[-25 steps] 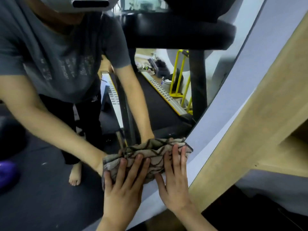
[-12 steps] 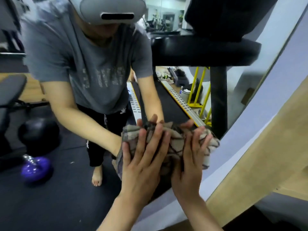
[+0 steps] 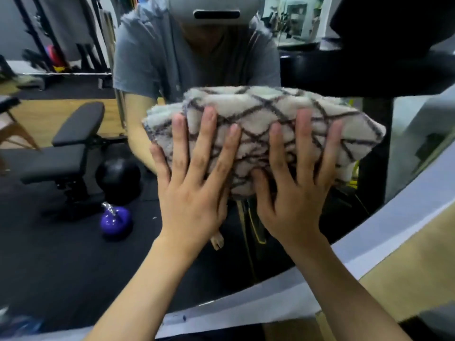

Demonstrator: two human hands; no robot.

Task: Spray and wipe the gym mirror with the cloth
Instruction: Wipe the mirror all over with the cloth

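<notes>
A folded cream cloth (image 3: 266,119) with a dark diamond pattern lies flat against the gym mirror (image 3: 61,254). My left hand (image 3: 194,183) presses on its lower left part with straight, spread fingers. My right hand (image 3: 295,188) presses on its lower right part the same way, its thumb touching the cloth's bottom edge. Both hands lie side by side, palms on the glass side. No spray bottle is in view.
The mirror's pale frame (image 3: 369,227) curves along the bottom and right, with a wooden panel (image 3: 406,262) beyond it. Reflected in the glass are a person in a grey shirt, a black bench (image 3: 71,141), a black ball (image 3: 118,178) and a purple kettlebell (image 3: 114,219).
Both hands have pushed the cloth upward along the mirror from near the lower frame edge. The view has risen with them, and the fingers stay flat on the cloth.
</notes>
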